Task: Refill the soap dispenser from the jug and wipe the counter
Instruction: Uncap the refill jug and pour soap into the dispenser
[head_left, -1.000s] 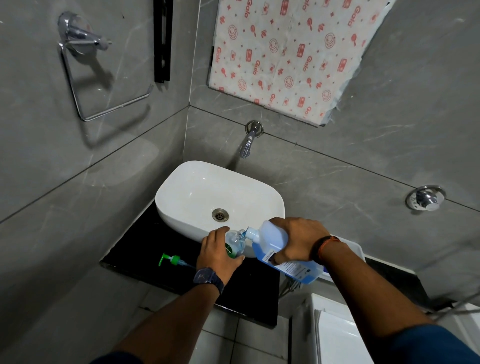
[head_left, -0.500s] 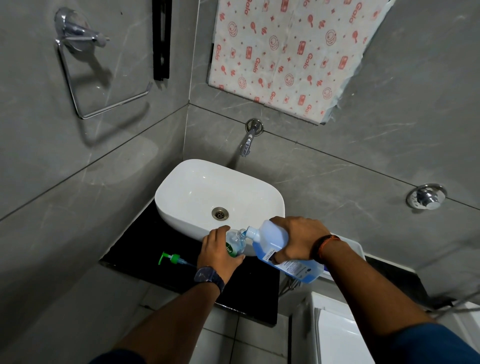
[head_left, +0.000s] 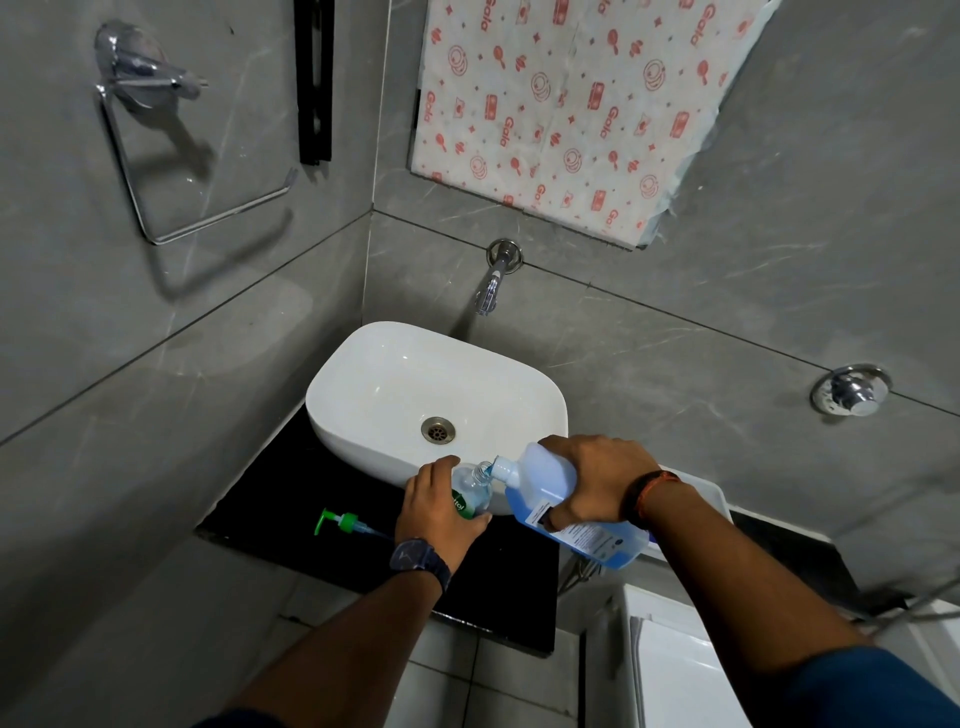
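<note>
My left hand is wrapped around a small clear soap dispenser bottle with a green label, standing on the black counter in front of the white basin. My right hand grips a jug of blue liquid, tilted left so its spout touches the bottle's open mouth. Blue liquid shows at the spout. The green pump head with its tube lies on the counter to the left of my left hand.
A wall tap hangs above the basin. A chrome towel ring is on the left wall and a round valve on the right wall. A white appliance stands lower right. A patterned sheet covers the wall above.
Both hands hold nearly the same pose. The view has shifted very slightly; the jug stays tilted at the bottle's mouth.
</note>
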